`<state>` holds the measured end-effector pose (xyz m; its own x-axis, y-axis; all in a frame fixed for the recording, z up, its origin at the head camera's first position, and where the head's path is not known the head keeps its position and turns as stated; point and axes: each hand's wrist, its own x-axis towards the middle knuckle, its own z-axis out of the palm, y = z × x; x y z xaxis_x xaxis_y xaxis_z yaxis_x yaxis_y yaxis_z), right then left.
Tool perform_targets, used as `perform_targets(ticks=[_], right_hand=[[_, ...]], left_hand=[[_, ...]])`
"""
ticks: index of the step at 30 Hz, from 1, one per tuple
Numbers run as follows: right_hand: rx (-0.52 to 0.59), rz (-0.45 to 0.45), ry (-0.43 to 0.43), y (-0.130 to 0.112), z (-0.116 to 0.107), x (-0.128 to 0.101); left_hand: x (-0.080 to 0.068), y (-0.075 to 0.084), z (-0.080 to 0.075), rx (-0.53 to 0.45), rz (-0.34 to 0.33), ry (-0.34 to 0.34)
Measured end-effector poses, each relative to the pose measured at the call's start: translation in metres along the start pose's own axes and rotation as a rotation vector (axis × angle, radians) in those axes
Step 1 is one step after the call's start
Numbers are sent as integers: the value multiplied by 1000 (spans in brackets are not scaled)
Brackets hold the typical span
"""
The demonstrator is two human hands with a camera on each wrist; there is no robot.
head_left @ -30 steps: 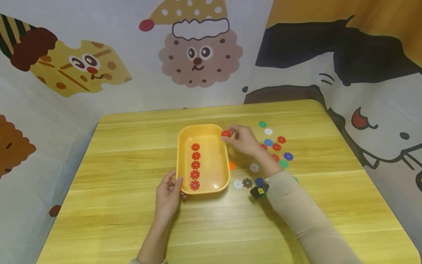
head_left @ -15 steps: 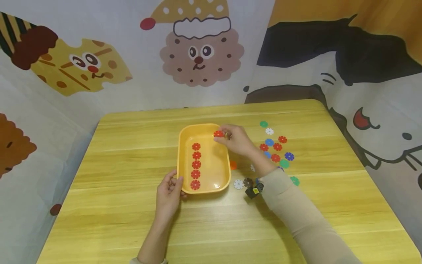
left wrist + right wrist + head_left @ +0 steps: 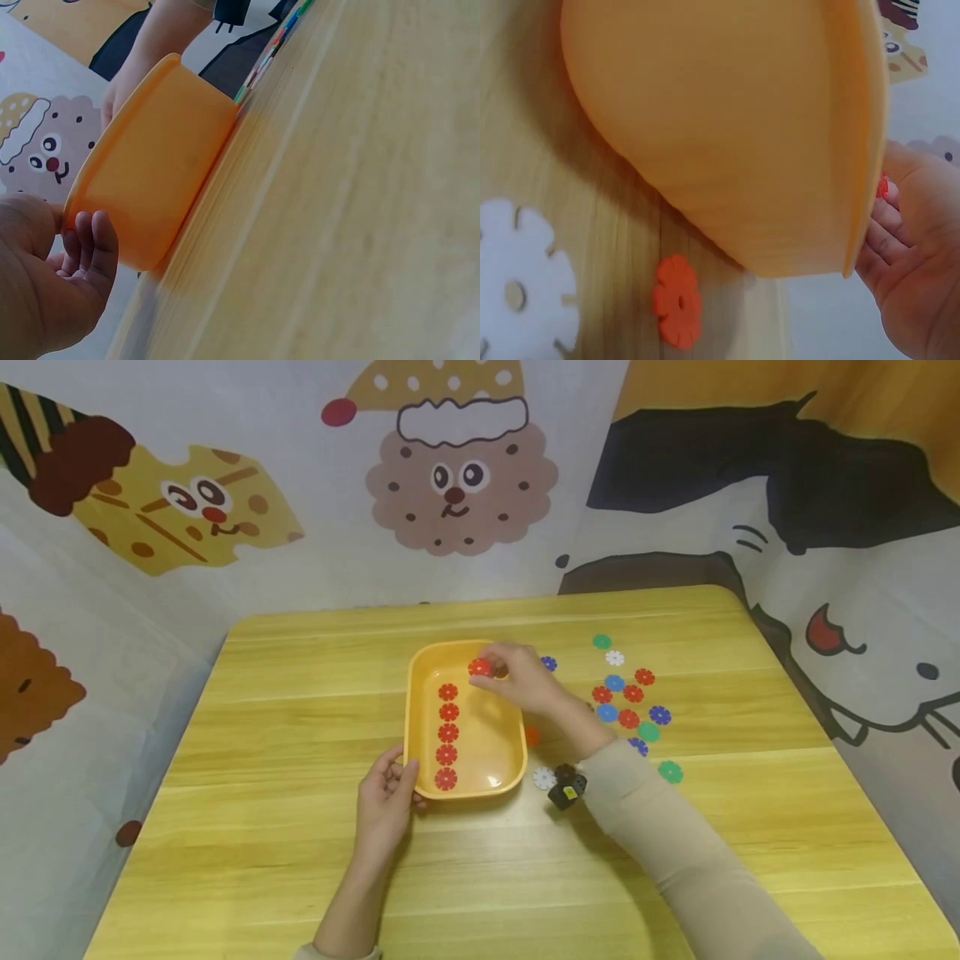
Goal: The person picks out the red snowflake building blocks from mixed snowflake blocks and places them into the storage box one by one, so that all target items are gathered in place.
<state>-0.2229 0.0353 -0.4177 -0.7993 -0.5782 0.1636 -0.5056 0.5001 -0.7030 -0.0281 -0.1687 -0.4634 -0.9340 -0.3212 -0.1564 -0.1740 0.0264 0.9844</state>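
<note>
My left hand (image 3: 386, 789) pinches the near-left rim of the yellow tray (image 3: 519, 752), thumb on the rim and fingers outside the wall, as the left wrist view shows too. Inside the tray lies a straight column of several red notched discs (image 3: 447, 732) along the left half. Over the far right part of the tray, my right hand (image 3: 521, 677) pinches another red notched disc (image 3: 479, 668) between thumb and fingers. In the right wrist view the tray wall (image 3: 720, 135) hides most of that disc; only a red edge (image 3: 883, 184) shows by the fingers.
To the tray's right lie scattered discs: red (image 3: 628, 719), green (image 3: 671, 772), blue (image 3: 607, 712) and white (image 3: 543, 778). An orange disc (image 3: 679, 301) sits close beside the tray. A black camera block (image 3: 567, 792) is at the right wrist. A cartoon-printed cloth (image 3: 300, 527) stands behind the table.
My right hand has moved left with the red disc, from the tray's right rim to over its inside. The left hand keeps its hold on the rim.
</note>
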Motion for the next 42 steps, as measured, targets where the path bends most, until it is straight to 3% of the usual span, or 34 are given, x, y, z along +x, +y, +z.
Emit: perform_targets(ticks=[7, 20, 28, 35, 42], right_hand=[[-135, -47, -63, -1, 9, 10], [-336, -32, -175, -2, 15, 16], [-287, -10, -157, 0, 15, 14], [-173, -78, -65, 2, 11, 7], [-77, -60, 8, 8, 8, -4]], left_hand=[[-1, -1, 3, -10, 0, -7], [0, -1, 5, 2, 15, -12], [0, -1, 5, 9, 6, -8], [0, -1, 3, 14, 6, 5], [0, -1, 1, 21, -1, 9]])
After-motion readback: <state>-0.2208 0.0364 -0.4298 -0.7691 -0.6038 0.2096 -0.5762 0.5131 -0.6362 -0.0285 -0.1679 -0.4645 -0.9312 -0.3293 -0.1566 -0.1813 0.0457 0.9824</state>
